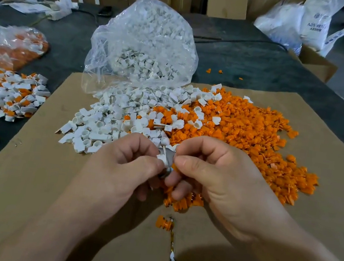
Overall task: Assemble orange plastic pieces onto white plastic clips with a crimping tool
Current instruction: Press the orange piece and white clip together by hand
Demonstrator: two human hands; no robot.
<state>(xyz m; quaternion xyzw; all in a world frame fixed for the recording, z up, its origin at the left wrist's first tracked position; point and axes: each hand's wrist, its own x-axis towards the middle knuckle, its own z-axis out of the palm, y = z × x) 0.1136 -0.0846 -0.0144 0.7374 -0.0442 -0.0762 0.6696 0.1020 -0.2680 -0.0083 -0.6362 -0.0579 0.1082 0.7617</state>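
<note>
Clip: white clip (161, 158) held up between both hands, near centre, over the cardboard sheet (29, 177)
Left grip: left hand (123, 163) curled; thumb and forefinger closed on the white clip; remaining fingers tucked beneath
Right grip: right hand (215, 179) curled; thumb and forefinger pinching a small orange piece (174, 167) against the right side of the clip
Tool: grey metal tool (169, 156) wedged between the two hands, just behind the clip; mostly hidden; holder not clear
Orange stock: heap of orange pieces (242, 135) on the right of the sheet, reaching under the right hand; one loose orange part (163, 222) nearer, at the sheet's seam
White stock: spill of white clips (111, 122) left of the orange heap, the two mingling at the border; clear plastic bag (143, 45) of clips behind, mouth open toward the spill
Left side: mixed white-and-orange pile (7, 93) on the dark bench (263, 63); second bag (13, 46) with orange contents behind it
Far right: white sacks (301, 22); cardboard box (315, 63) at the bench edge
</note>
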